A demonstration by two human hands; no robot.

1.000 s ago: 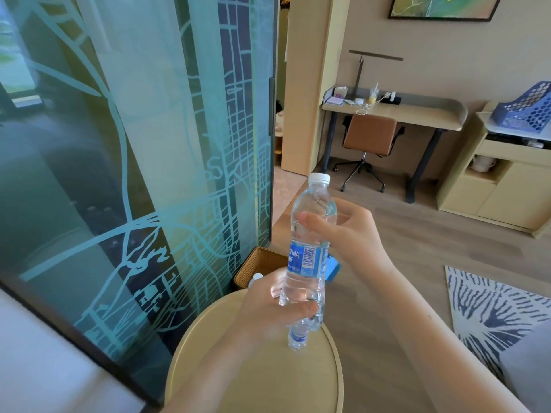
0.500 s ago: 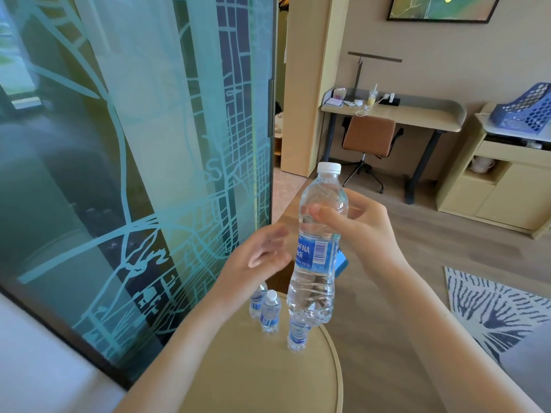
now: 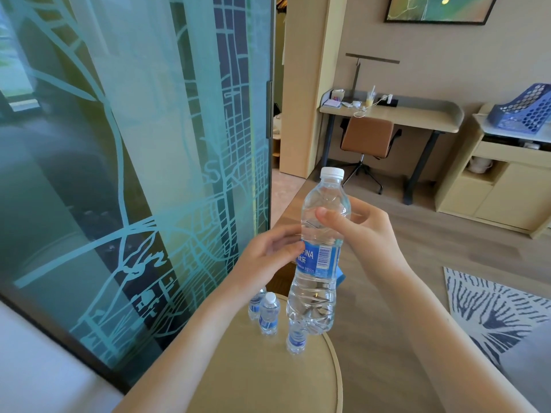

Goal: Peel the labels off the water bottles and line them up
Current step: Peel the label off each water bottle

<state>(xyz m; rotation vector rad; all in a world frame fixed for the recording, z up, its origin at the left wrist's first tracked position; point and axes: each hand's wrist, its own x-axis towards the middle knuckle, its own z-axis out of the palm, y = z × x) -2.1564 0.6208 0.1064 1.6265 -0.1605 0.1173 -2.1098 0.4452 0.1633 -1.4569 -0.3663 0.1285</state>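
Bottle (image 3: 316,296): clear ribbed plastic | label (image 3: 323,259): blue wrap | right hand (image 3: 368,234): grips shoulder

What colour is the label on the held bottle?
Blue, with white lettering and a white barcode patch: the label on the bottle, head view.

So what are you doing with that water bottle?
A person is holding a water bottle up near its top in the right hand, while the left hand has its fingers touching the edge of the blue label, which is still on. Three more bottles stand on the round table below, labels on too.
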